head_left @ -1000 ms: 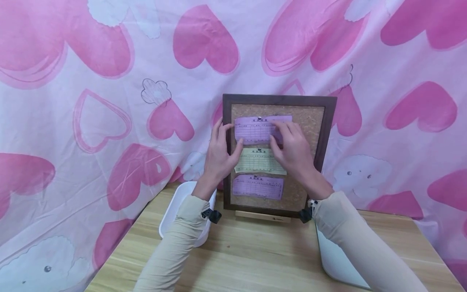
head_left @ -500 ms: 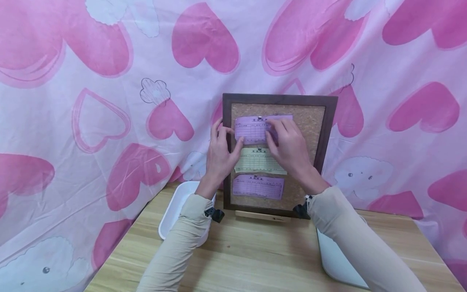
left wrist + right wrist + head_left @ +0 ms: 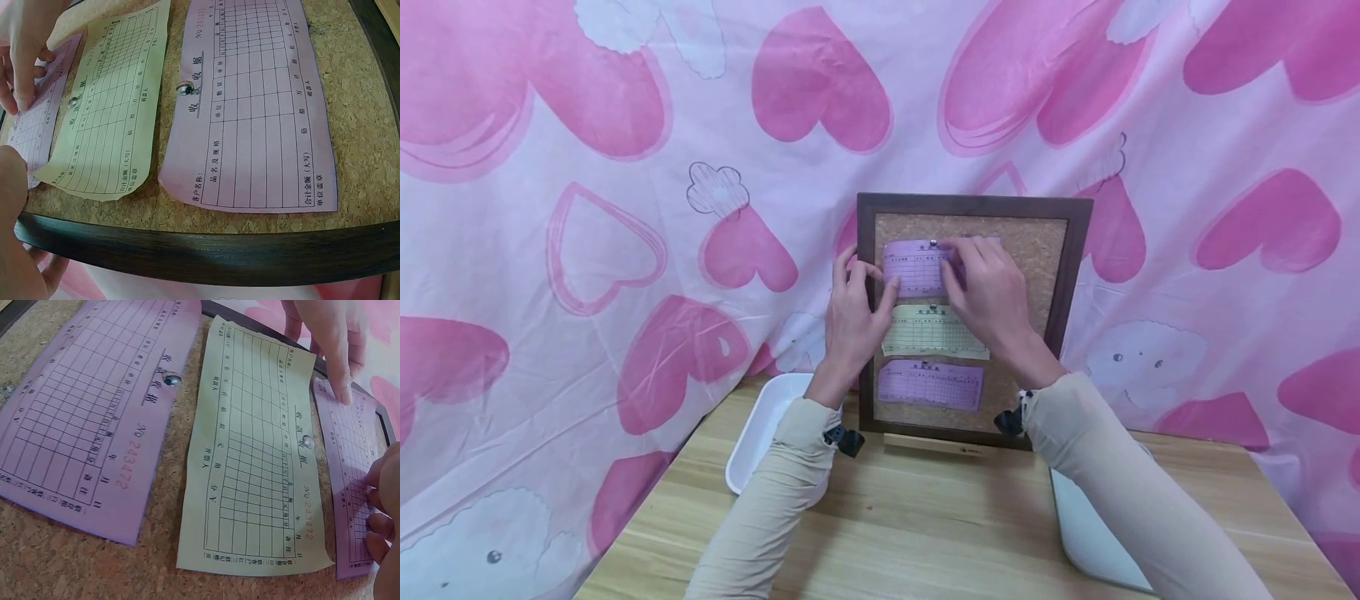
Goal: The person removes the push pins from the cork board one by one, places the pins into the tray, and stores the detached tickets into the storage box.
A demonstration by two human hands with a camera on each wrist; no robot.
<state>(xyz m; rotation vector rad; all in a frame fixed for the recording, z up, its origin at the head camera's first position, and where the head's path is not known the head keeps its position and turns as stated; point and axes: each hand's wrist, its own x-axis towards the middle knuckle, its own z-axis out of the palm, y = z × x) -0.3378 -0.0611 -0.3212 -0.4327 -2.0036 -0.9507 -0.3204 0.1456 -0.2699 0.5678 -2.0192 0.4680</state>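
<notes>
A dark-framed cork board (image 3: 1045,258) bears a column of printed receipt slips: a purple one (image 3: 910,271) at the top, a pale green one (image 3: 931,333) in the middle and another purple one (image 3: 928,387) below. Metal push pins hold them, as with the pin (image 3: 73,102) in the green slip. My left hand (image 3: 857,325) holds the board's left side, fingers behind the frame and thumb on the top slip's left edge. Loosely bent, my right hand (image 3: 992,296) rests its fingertips on the top slip just right of its pin (image 3: 933,243), covering the slip's right part.
The board leans upright on a wooden stand (image 3: 940,444) on the wooden table (image 3: 917,525). Left of it, a white tray (image 3: 739,442) lies partly under my left sleeve. A pale flat object with rounded corners (image 3: 1097,529) lies beneath my right forearm. A heart-patterned cloth (image 3: 820,75) hangs behind.
My right hand has slid left along the top slip, from its right part to close beside the pin. The left hand, the board and the lower slips look unchanged.
</notes>
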